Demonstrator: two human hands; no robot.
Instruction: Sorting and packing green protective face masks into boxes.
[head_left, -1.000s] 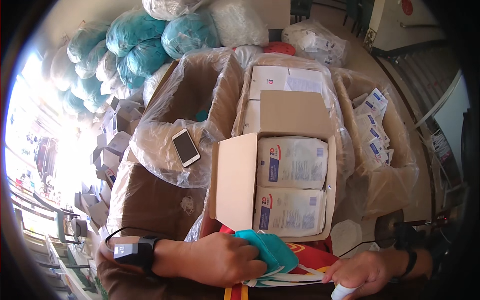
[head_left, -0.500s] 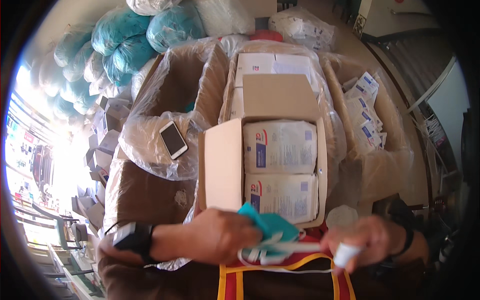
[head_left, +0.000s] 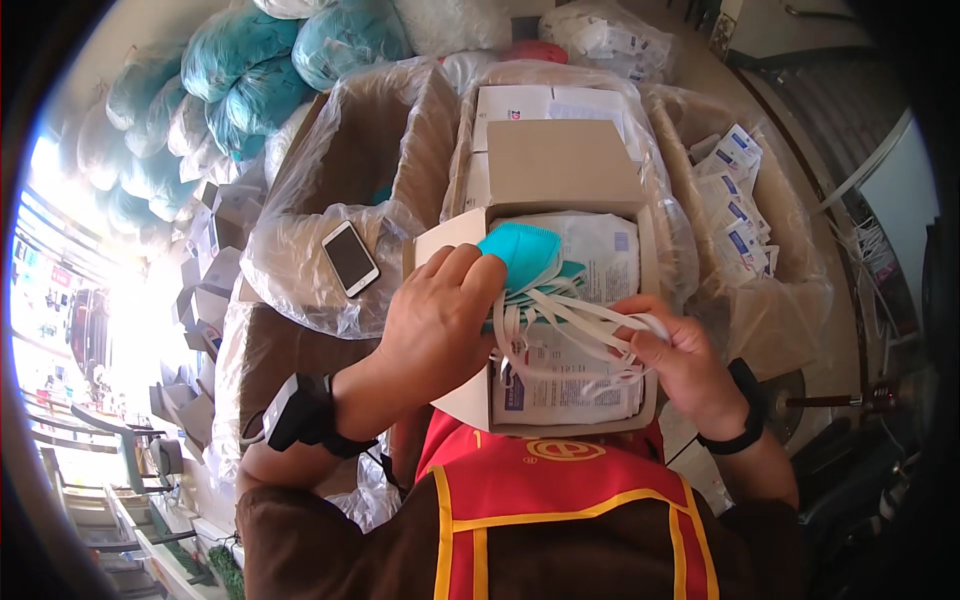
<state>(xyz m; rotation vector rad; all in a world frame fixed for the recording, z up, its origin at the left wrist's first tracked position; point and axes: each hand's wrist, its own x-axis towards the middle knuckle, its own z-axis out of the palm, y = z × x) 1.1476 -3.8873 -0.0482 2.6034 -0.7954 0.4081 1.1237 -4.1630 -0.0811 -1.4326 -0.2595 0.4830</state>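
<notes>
A small stack of teal face masks [head_left: 522, 257] is gripped by my left hand [head_left: 440, 312], with the fingers curled over its left side. White elastic straps [head_left: 570, 318] trail from the masks toward the right. Their far ends are pinched between the thumb and fingers of my right hand [head_left: 685, 362]. Both hands are above an open cardboard carton [head_left: 565, 163] standing in front of me, its back flap raised. Inside lie white printed packs [head_left: 606, 262], partly hidden by the masks, straps and hands.
A white-framed phone [head_left: 350, 258] rests on the plastic liner left of the carton. Behind it stands a lined cardboard bin [head_left: 425, 150]. Another lined box at right holds several loose packets [head_left: 735, 215]. Stuffed teal bags [head_left: 240, 60] are piled at the back left.
Both hands have risen from my lap to over the carton, bringing the masks along. The straps now stretch between the hands. A white object blurred at my right hand before no longer shows.
</notes>
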